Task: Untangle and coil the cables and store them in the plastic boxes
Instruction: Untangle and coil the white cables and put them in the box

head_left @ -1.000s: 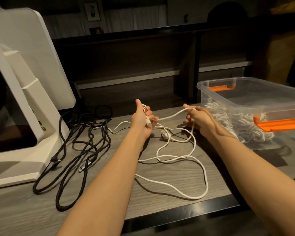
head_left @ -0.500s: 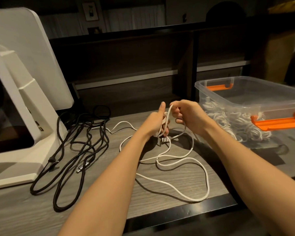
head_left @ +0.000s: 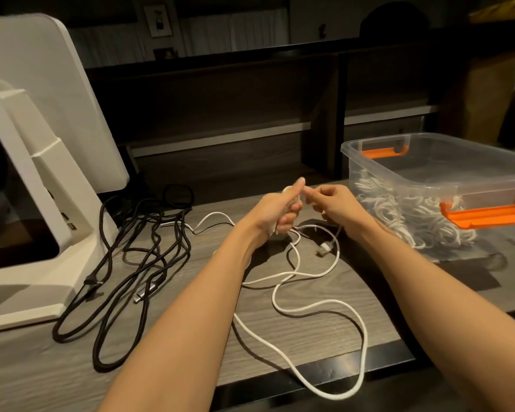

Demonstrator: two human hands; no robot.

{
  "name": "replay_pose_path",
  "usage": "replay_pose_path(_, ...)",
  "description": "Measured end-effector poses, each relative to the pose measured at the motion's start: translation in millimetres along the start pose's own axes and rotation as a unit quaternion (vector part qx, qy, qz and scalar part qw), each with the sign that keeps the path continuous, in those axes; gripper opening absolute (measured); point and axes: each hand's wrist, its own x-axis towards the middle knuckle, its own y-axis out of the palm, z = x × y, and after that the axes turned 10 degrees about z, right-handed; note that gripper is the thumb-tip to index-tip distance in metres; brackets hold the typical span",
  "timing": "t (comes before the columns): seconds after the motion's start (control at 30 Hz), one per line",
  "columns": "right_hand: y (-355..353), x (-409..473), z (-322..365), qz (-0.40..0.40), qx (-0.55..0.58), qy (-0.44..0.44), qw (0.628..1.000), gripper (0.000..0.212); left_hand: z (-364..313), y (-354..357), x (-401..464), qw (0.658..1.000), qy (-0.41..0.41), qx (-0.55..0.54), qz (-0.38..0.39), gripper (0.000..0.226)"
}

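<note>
Both hands (L point(head_left: 275, 211), R point(head_left: 336, 206)) grip white cable point(head_left: 318, 307).

head-worn view, facing forward and down (wide-angle), close over the desk point(head_left: 324, 322)

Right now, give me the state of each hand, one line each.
Left hand: closed around coiled turns of the white cable.
Right hand: fingers curled at the cable; grip cannot be told.
</note>
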Motion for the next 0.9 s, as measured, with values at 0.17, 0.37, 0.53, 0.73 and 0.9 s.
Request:
replay_pose_path(0.17,-6,2,-2,0.010,-0.017,0.004,1.000,0.038,6,-5,3,0.996,0.013,-0.033,-0.082,0.062)
replay_pose_path(0.37,-8,4,-3,-0.031,-0.111,-0.088,0.989,0.031,6,-3,3,0.998,-0.006,-0.070,0.005,0.082)
replay_pose_path(0.53,-8,6,-1,0.022,-0.296,-0.083,0.951,0.027,10,-3,4,0.993,-0.012,-0.118,0.022,0.081)
replay_pose_path(0.73,1,3,7,0.157,-0.285,-0.101,0.940,0.021,13,-4,8,0.992,-0.005,-0.098,-0.083,0.073)
replay_pose_path(0.9,3,-4,17,0.215,-0.207,-0.098,0.949,0.020,19,-2,19,0.966,-0.023,0.027,-0.256,0.062)
